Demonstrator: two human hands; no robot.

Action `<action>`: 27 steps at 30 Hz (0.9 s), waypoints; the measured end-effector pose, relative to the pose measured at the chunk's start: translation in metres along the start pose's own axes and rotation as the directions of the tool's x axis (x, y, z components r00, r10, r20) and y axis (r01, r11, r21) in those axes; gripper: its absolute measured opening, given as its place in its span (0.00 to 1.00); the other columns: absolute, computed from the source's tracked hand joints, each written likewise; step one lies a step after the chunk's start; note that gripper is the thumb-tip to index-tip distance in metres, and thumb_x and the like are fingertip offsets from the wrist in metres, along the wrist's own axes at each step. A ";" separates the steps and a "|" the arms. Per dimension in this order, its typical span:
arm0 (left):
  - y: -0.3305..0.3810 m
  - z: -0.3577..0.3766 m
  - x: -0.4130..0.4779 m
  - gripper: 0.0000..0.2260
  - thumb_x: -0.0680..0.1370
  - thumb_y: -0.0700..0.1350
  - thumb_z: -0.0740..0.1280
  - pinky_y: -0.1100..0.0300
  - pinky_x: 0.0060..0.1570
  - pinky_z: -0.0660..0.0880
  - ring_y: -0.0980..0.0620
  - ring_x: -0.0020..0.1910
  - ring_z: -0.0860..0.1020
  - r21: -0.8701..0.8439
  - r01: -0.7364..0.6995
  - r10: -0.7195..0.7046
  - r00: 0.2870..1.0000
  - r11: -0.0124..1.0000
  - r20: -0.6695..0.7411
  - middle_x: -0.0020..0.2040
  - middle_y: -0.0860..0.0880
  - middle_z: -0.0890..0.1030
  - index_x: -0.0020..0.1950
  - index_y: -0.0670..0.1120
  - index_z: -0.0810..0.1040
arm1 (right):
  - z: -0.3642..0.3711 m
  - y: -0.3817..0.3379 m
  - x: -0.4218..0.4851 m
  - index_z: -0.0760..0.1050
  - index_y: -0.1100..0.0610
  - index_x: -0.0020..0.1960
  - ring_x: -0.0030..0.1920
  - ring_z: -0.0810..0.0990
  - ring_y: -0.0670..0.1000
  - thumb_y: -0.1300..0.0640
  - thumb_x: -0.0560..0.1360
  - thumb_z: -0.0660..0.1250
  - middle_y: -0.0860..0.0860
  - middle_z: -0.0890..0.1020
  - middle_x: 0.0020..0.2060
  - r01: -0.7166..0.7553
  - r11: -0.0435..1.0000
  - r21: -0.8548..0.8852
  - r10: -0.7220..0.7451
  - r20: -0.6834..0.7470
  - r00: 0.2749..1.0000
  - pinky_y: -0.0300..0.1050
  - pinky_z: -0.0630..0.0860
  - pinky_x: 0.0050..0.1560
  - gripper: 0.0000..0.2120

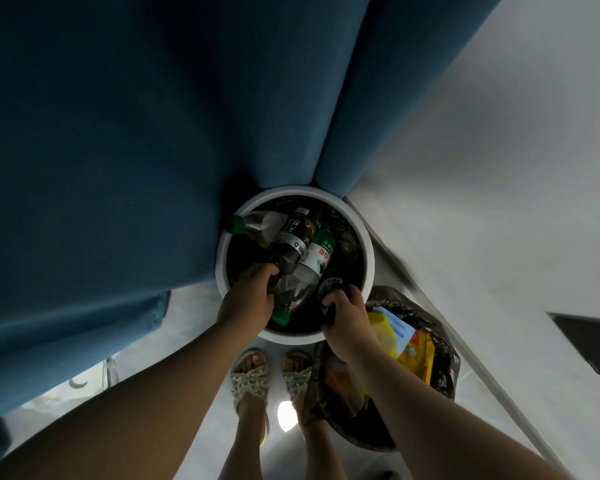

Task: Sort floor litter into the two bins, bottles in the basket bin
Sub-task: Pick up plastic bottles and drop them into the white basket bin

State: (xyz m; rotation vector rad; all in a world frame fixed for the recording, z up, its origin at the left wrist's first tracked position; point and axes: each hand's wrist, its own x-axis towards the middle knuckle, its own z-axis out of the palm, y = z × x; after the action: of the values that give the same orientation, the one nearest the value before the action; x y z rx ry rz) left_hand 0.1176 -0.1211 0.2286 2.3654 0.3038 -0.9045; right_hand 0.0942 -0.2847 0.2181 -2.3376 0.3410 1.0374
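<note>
- A blue fabric curtain fills the left and the top, and its folds meet just above the bin.
- The left hand reaches forward and down on a straight forearm, over the near-left rim of a round white-rimmed bin with a black liner.
- Its fingers curl round the lower end of a dark plastic bottle with a black-and-white label. The bottle lies slanted inside the bin with its cap end pointing away.
- A clear plastic bottle with a green-and-white label lies in the bin against the dark one, and a green cap shows just beside the left hand.
- Two feet in woven sandals stand on the pale floor, near the bin's front.
- The right hand is over the near-right rim with its fingers wrapped round a black cylindrical container with white print. I cannot tell whether this is a bottle.
- A second bin with a dark patterned liner stands just right of the white one and holds yellow wrappers.
</note>
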 end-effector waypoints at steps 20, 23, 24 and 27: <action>0.004 -0.070 -0.149 0.18 0.78 0.47 0.61 0.54 0.50 0.74 0.48 0.61 0.74 0.045 0.199 -0.183 0.954 0.979 -0.237 0.66 0.49 0.72 0.68 0.51 0.65 | -0.056 -0.108 -0.121 0.61 0.52 0.71 0.68 0.65 0.54 0.56 0.74 0.64 0.51 0.65 0.69 0.305 0.937 -0.171 -0.294 0.085 0.952 0.52 0.64 0.68 0.27; -0.001 -0.086 -0.192 0.19 0.78 0.49 0.61 0.57 0.53 0.76 0.50 0.61 0.75 0.002 0.264 -0.251 0.920 0.965 -0.302 0.67 0.51 0.72 0.68 0.52 0.64 | -0.058 -0.131 -0.157 0.59 0.51 0.72 0.70 0.63 0.54 0.54 0.74 0.63 0.50 0.62 0.72 0.381 0.883 -0.272 -0.343 0.178 0.922 0.53 0.63 0.69 0.28; -0.004 -0.090 -0.207 0.19 0.78 0.49 0.62 0.57 0.54 0.76 0.50 0.61 0.75 -0.025 0.282 -0.275 0.906 0.959 -0.321 0.67 0.51 0.73 0.68 0.52 0.65 | -0.056 -0.140 -0.170 0.58 0.51 0.73 0.71 0.61 0.54 0.54 0.74 0.63 0.50 0.62 0.72 0.406 0.863 -0.301 -0.354 0.214 0.910 0.54 0.63 0.70 0.29; -0.021 -0.098 -0.249 0.19 0.78 0.49 0.62 0.55 0.56 0.76 0.50 0.62 0.75 -0.136 0.345 -0.370 0.855 0.929 -0.362 0.67 0.51 0.73 0.68 0.53 0.65 | -0.042 -0.167 -0.204 0.58 0.50 0.73 0.71 0.61 0.53 0.55 0.74 0.62 0.50 0.63 0.72 0.510 0.772 -0.378 -0.404 0.327 0.854 0.53 0.63 0.70 0.28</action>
State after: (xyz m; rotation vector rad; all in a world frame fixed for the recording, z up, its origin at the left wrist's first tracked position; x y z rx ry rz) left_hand -0.0233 -0.0472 0.4449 2.4538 0.9447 -0.5635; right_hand 0.0556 -0.1718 0.4572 -2.4631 -0.6147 1.2018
